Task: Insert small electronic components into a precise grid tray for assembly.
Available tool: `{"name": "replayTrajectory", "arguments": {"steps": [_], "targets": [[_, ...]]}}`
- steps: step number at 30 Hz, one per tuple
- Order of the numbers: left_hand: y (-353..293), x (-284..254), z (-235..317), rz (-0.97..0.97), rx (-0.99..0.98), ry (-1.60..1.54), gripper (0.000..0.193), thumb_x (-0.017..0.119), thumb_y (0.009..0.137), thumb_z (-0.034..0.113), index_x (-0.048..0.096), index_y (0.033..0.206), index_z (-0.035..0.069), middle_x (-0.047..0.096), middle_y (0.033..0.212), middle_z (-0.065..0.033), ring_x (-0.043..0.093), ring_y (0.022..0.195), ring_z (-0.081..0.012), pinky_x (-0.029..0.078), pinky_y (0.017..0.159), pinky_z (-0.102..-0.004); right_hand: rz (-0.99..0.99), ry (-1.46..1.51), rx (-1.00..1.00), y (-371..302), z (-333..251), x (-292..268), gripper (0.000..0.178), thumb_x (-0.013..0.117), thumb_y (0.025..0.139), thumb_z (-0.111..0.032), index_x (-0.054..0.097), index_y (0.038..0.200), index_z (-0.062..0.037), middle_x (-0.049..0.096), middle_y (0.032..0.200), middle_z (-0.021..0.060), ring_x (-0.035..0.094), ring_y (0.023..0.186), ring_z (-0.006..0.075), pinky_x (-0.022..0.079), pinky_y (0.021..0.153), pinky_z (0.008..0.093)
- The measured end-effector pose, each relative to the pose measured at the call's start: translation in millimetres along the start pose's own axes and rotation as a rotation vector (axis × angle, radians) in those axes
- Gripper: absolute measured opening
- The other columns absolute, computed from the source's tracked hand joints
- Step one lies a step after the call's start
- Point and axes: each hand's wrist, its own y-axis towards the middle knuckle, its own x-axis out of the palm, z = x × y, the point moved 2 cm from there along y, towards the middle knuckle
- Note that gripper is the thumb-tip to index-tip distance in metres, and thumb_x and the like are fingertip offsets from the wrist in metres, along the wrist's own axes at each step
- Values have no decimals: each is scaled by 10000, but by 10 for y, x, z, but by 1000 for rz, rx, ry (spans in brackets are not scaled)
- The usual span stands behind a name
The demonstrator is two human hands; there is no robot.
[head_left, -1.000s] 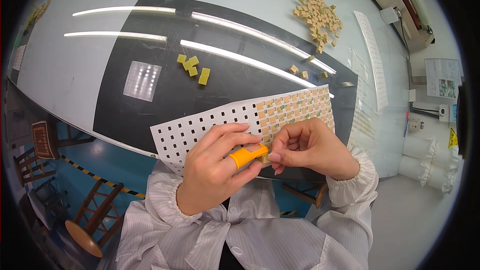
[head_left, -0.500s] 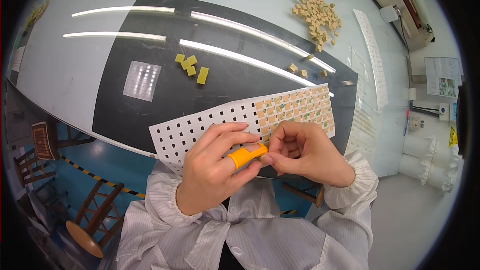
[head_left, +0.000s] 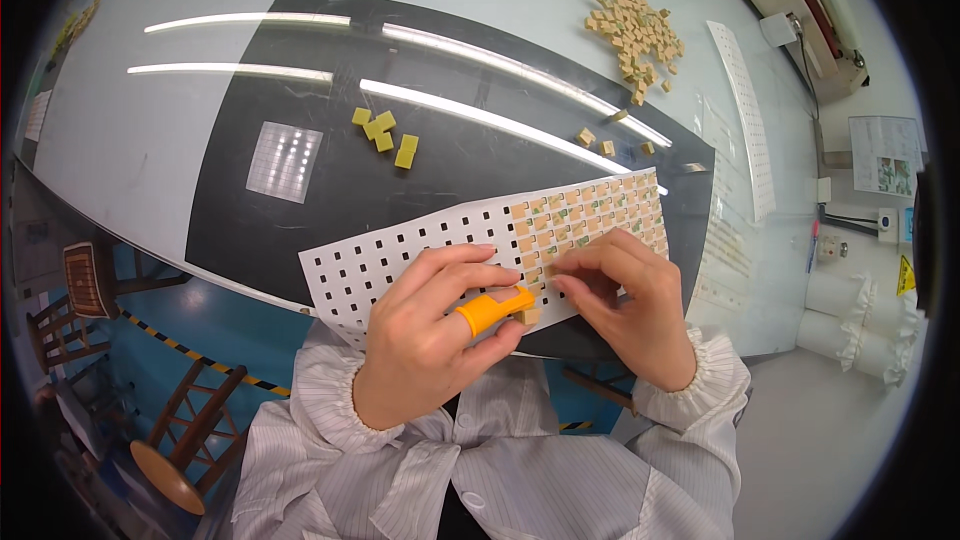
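Note:
A white sheet with rows of square black holes (head_left: 400, 252) lies before me, its right part covered by pale wooden tiles, several with green marks (head_left: 590, 208). My left hand (head_left: 430, 320) rests over its near edge, an orange finger sleeve (head_left: 490, 313) on one finger. Between that sleeved finger and the thumb it pinches a small wooden cube (head_left: 529, 317). Over the tiled part is my right hand (head_left: 630, 295), thumb and index tips slightly apart, with nothing visible between them; its other fingers curl behind.
A black mat (head_left: 330, 180) lies under the sheet, bearing several olive-yellow cubes (head_left: 384, 130), a clear plastic square (head_left: 285, 161) and a few loose wooden cubes (head_left: 607, 148). Beyond it is a pile of wooden cubes (head_left: 635, 35). Another holed strip (head_left: 742, 120) lies at right.
My right hand has moved off the left fingertips, up and slightly right over the tiles, and its pinch has loosened. The cube in my left hand now shows. My left hand stays put.

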Motion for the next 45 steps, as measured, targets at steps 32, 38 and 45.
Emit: {"name": "replayTrajectory", "arguments": {"steps": [32, 38, 45], "targets": [[57, 2, -5, 25, 49, 8, 258, 807, 646, 59, 731, 892, 38, 690, 978, -40, 654, 997, -266, 554, 799, -344, -442, 343, 163, 212, -22, -28, 155, 772, 837, -125, 682, 856, 0, 644, 781, 21, 567, 656, 69, 441, 579, 214], [22, -15, 5, 15, 29, -6, 267, 818, 641, 42, 736, 896, 38, 699, 970, -46, 655, 1009, -262, 552, 813, -354, -209, 153, 37, 134, -83, -81, 112, 773, 816, -70, 705, 886, -15, 650, 778, 37, 598, 655, 85, 459, 581, 206], [-1, -1, -19, 5, 23, -16, 298, 830, 615, 13, 740, 898, 36, 707, 961, -56, 658, 1012, -261, 549, 826, -358, 90, -46, -64, -56, 8, 90, 144, 766, 790, -15, 700, 918, -1, 627, 809, 69, 616, 644, 151, 493, 561, 267]]}}
